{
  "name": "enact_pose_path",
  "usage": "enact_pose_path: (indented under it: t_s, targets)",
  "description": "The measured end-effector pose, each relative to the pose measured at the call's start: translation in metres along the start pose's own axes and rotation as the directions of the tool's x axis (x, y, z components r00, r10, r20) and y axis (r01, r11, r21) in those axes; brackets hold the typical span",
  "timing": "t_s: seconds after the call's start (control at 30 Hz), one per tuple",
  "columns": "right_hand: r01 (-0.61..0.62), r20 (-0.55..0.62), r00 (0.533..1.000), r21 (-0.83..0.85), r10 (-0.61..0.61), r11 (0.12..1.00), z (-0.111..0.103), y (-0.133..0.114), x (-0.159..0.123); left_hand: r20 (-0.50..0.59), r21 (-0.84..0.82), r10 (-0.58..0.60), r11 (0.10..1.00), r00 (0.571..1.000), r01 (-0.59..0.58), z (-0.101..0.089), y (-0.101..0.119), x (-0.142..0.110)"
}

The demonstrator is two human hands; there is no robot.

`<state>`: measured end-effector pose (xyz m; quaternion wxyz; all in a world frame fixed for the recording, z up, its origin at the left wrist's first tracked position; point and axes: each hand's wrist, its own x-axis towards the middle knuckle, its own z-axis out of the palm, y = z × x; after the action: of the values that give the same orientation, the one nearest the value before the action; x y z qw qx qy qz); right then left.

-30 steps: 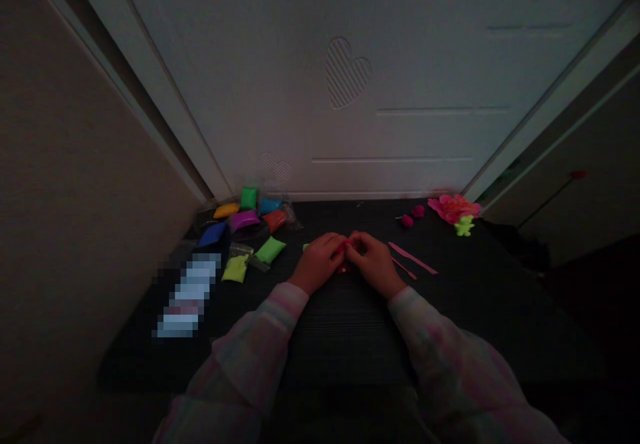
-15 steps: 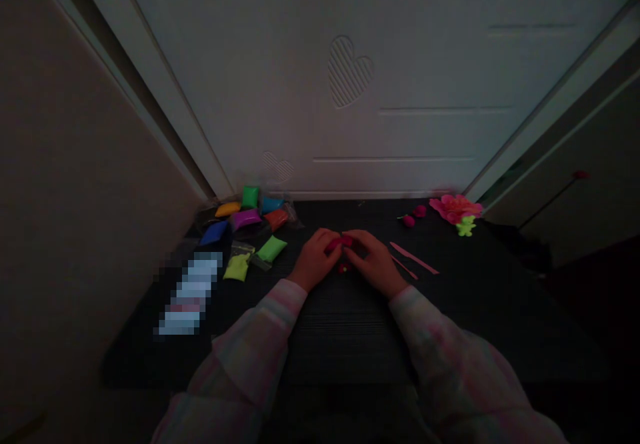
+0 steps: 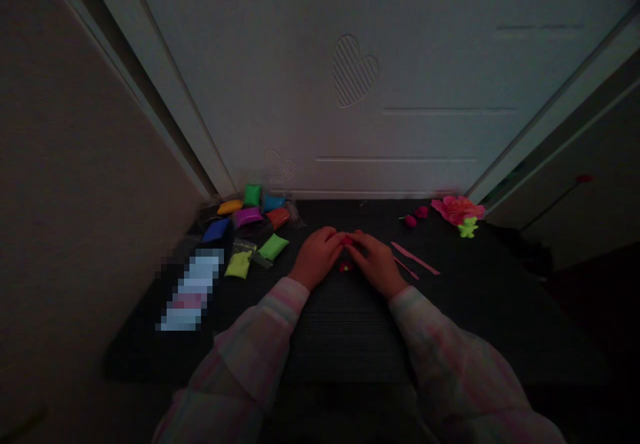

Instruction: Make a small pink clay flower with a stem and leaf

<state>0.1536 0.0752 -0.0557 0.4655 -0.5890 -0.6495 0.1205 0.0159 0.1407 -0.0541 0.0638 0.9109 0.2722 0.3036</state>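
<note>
Over the middle of the dark table, my left hand [image 3: 319, 255] and my right hand [image 3: 374, 262] meet at the fingertips. Both are closed on a small lump of dark pink modelling clay [image 3: 347, 239], which the fingers partly cover. Just below it on the tabletop lies a small red flower shape [image 3: 345, 267] with a yellow centre. To the right of my right hand rest two pink clay tools: a knife-shaped one [image 3: 417, 259] and a thinner stick [image 3: 407, 269].
Several colourful clay packets [image 3: 249, 216] lie at the back left, with a lime-yellow packet [image 3: 239, 264] and a green packet [image 3: 273, 248] nearer. A blurred-out pale rectangle [image 3: 193, 291] is at left. Back right are pink balls [image 3: 411, 221], a pink flower [image 3: 457, 209] and a yellow-green bear [image 3: 468, 228].
My fingers have shifted around the pink clay, and less of it shows between them. The red flower below is more exposed. The whole view has moved slightly.
</note>
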Motion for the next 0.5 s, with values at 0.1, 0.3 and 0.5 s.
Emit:
enact_pose_path:
  t_s: [0.1,0.3,0.5]
  targets:
    - [-0.052,-0.015,0.999,0.014,0.052,0.999,-0.0003,-0.0008,0.0009,0.002,0.050,0.023,0.999,1.000,-0.023,-0.0016,0.0003,-0.0004]
    - [-0.134,-0.021,0.990,0.108,0.136,0.985,-0.0024,-0.0038,0.0022,-0.031,0.081,0.034,0.996,0.999,-0.032,-0.0017,0.0018,-0.0006]
    - [-0.186,-0.003,0.982,0.226,0.191,0.956,0.0014,0.0024,0.0034,-0.069,0.045,0.067,0.997,0.995,-0.064,0.0025,0.0005,-0.0009]
